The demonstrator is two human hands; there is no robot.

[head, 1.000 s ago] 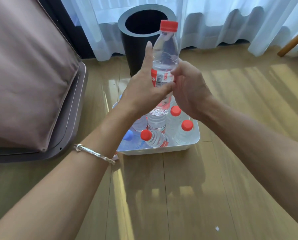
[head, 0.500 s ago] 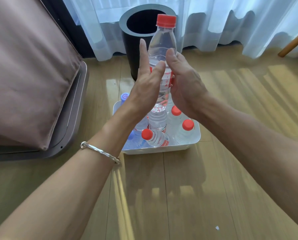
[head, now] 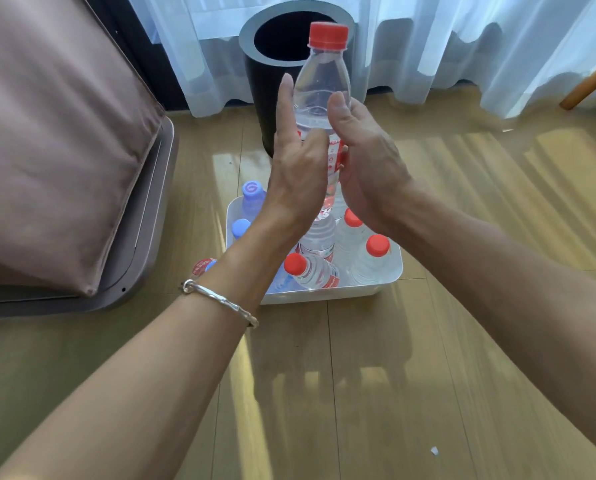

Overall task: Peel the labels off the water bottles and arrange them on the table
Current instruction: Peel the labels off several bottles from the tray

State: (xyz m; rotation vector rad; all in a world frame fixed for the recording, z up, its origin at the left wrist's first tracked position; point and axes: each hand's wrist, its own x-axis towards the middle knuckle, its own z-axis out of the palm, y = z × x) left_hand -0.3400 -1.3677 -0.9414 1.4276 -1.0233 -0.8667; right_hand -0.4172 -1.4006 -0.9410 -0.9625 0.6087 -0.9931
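The red-capped bottle stands upright between both grips. The left grip presses it with straight fingers, thumb on the label. The right grip touches it with its fingers hidden, so I cannot tell its hold. The white bin sits below them.

Floor: wood-look planks, glossy, crossed by slanting bands of sunlight. One small white scrap lies on it near the lower right. Far side: sheer white curtains hang to the floor, daylight behind them. A black cylindrical bin with a grey rim stands just before them. Left: mauve-brown upholstery on a grey base. Upper right: a slanted wooden piece, possibly a furniture leg.
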